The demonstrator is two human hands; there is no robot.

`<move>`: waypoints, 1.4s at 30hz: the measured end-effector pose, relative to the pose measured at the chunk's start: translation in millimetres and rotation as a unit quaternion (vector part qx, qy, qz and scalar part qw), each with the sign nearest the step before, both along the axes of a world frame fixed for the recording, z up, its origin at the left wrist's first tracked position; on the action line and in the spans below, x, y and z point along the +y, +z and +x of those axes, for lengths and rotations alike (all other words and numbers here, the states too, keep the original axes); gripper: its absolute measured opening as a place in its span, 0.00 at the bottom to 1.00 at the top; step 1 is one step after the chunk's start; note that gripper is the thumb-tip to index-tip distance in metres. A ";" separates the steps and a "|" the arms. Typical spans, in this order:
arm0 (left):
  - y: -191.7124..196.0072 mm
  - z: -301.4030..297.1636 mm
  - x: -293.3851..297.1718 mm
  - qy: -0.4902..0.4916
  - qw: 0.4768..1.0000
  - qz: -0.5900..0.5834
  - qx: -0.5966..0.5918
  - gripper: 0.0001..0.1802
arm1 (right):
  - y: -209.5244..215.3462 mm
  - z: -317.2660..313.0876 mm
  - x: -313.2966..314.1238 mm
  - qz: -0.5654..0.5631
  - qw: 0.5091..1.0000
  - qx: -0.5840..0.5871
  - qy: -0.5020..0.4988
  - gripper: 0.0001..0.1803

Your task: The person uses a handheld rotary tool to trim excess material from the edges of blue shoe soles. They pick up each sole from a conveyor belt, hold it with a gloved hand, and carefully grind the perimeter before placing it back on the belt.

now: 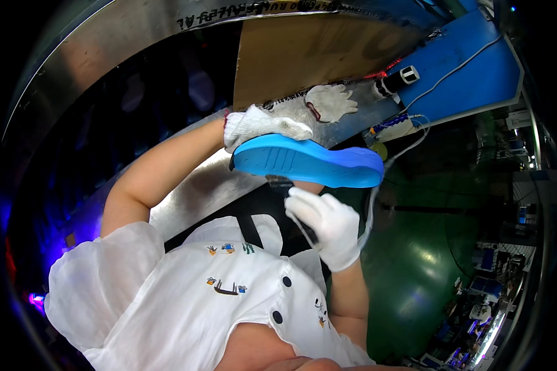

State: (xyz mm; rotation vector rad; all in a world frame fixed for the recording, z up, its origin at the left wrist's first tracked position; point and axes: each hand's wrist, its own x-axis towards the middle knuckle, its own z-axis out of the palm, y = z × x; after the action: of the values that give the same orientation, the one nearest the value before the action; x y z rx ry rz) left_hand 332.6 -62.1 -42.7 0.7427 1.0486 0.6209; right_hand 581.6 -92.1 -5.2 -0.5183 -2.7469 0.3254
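Note:
A blue shoe sole (291,159), shading to violet at its right end, is held up in front of me with its grooved face toward the view. My left hand (266,128), in a white knitted glove, grips it along the upper left edge; the fingertips behind it are hidden. Just below the sole, my right hand (328,226) wears a thin white glove, its fingers closed round a brush. The brush's dark bristles (280,181) are close under the sole's lower edge; whether they touch cannot be seen. Part of the handle shows below the fingers.
A spare white glove (332,102) lies on the metal ledge beside a cardboard sheet (315,55). Farther right are a black cylinder with a white top (399,80) and a blue panel (470,74). A pale cord (371,207) hangs past my right hand. Dim sole shapes (197,86) lie at left.

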 end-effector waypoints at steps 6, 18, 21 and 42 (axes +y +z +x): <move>-17.2 -11.6 -2.5 0.065 0.985 0.138 0.079 0.24 | -2.7 7.4 14.5 -0.009 0.988 0.150 -0.023 0.15; -6.5 -18.8 -8.3 0.110 0.966 0.233 -0.012 0.22 | 18.3 19.0 21.3 0.080 0.989 0.123 -0.008 0.16; -17.4 -21.9 -3.1 0.066 0.950 0.305 0.021 0.26 | 17.0 22.5 29.7 0.076 0.992 0.097 -0.006 0.17; 166.7 -85.9 -124.3 0.305 0.778 0.473 -0.280 0.53 | -40.9 3.4 -4.5 -0.293 0.796 0.528 -0.047 0.18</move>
State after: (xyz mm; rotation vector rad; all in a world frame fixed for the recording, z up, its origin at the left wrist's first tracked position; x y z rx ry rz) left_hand 246.7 -186.4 124.0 0.9699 0.3211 1.8951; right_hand 584.9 -96.6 -46.0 -0.4139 -1.4860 1.0730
